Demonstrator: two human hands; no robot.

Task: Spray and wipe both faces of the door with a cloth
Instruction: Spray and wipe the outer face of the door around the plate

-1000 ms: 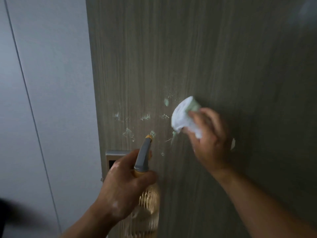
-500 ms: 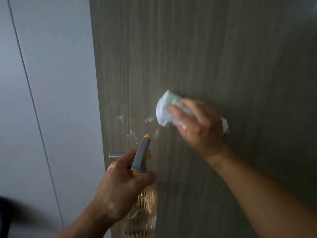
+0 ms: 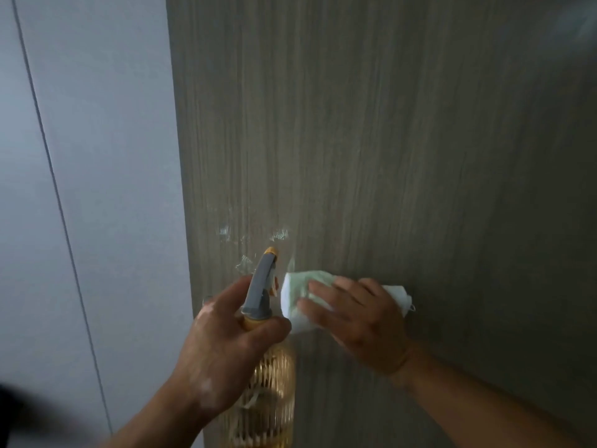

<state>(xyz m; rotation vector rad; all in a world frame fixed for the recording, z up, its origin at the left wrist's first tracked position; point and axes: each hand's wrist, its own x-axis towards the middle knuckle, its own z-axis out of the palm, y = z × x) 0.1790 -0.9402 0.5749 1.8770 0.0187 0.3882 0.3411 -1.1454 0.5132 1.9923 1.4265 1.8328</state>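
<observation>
A grey-brown wood-grain door (image 3: 403,140) fills the middle and right of the view. Wet spray droplets (image 3: 279,235) cling to it near its left edge. My left hand (image 3: 226,344) grips the neck of an amber spray bottle (image 3: 274,389) with a grey trigger head and yellow nozzle pointing up at the door. My right hand (image 3: 358,315) presses a folded white and pale green cloth (image 3: 297,292) flat against the door, just right of the nozzle. The door handle is hidden behind my left hand.
A pale grey wall (image 3: 87,189) with a thin vertical seam stands left of the door's edge. A dark blurred shape (image 3: 19,415) sits in the bottom left corner.
My right hand has slid the cloth down and to the left across the door, wiping away several droplets. My left hand with the bottle has stayed almost in place.
</observation>
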